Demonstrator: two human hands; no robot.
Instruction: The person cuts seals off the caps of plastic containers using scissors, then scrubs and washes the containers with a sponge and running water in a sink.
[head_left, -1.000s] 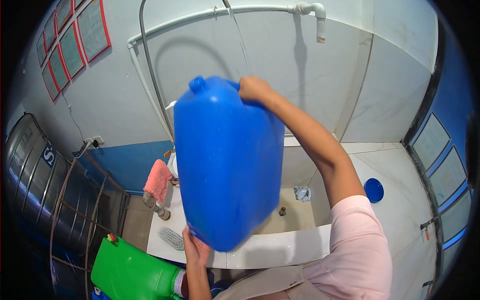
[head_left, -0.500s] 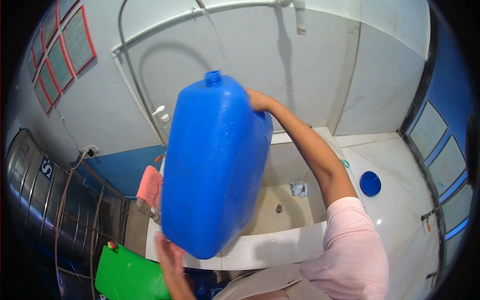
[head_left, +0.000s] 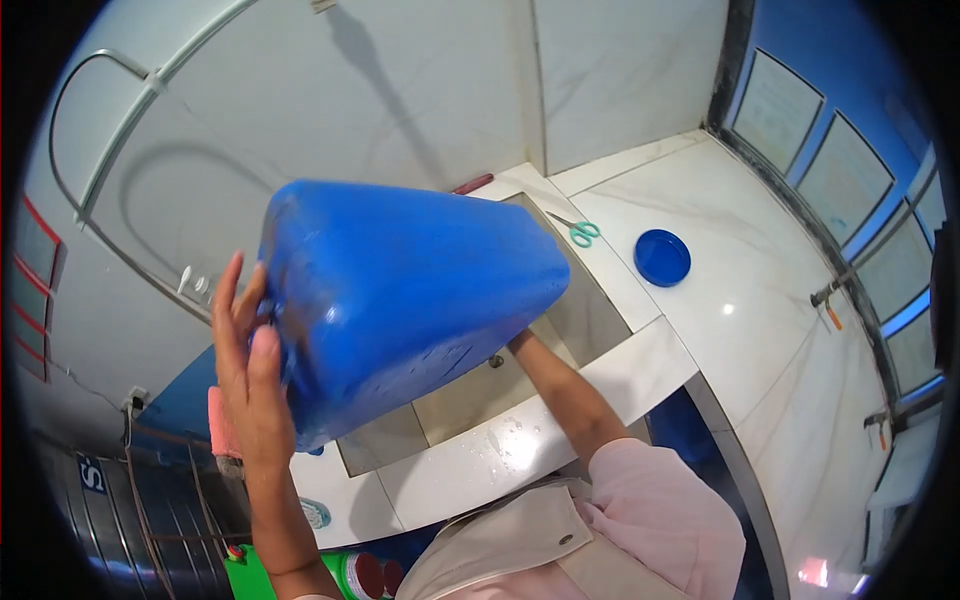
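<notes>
A large blue plastic jerry can [head_left: 410,285] lies tipped on its side in the air over the sink basin [head_left: 600,325]. Its base faces left, toward me, and its spout is out of sight. Against the base rests my left hand [head_left: 255,370], fingers spread and thumb up, bracing that end. My right hand [head_left: 522,343] reaches under the can; its fingers are hidden behind the blue plastic, where it bears the can's weight. Below the can, the drain [head_left: 496,361] shows in the basin floor.
Green-handled scissors [head_left: 582,233] and a round blue lid [head_left: 662,258] lie on the white counter at right. A scrub brush [head_left: 314,514] sits on the near rim. Pink cloth [head_left: 222,425] hangs at left, and a green container [head_left: 250,575] stands below. Pump bottle [head_left: 192,284] behind.
The jerry can has turned from upright onto its side, base swinging up to the left. My left hand has risen to its base. The view has shifted right.
</notes>
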